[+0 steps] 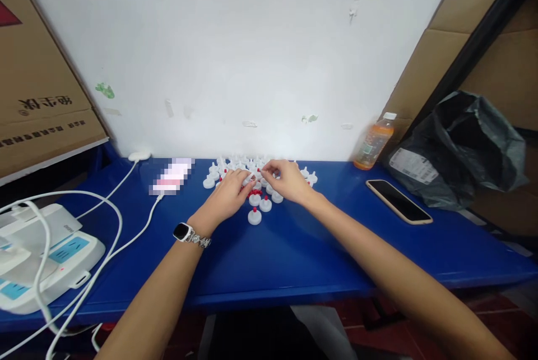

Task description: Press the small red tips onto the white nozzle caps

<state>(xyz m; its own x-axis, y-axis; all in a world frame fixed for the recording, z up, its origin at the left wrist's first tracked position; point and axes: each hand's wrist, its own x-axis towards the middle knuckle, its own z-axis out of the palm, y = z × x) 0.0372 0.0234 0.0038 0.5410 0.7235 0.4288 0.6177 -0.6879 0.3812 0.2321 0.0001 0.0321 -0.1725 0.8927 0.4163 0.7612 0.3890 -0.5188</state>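
A pile of white nozzle caps (214, 171) lies on the blue table by the wall, some with red tips on their spouts. My left hand (227, 196), a watch at its wrist, closes its thumb and fingers on a white nozzle cap (247, 179) over the pile's front. Just right of it, my right hand (288, 181) is pinched, with a small red tip (259, 170) at its fingertips. Below the hands lie loose red tips (255, 192). Nearer to me, several red-tipped caps stand upright, the closest one (254, 216) apart from the others.
A power strip (63, 259) with looping white cables takes up the table's left. To the right are a phone (398, 201), an orange drink bottle (374, 142) and a dark plastic bag (454, 147). Cardboard boxes (42, 68) flank the white wall.
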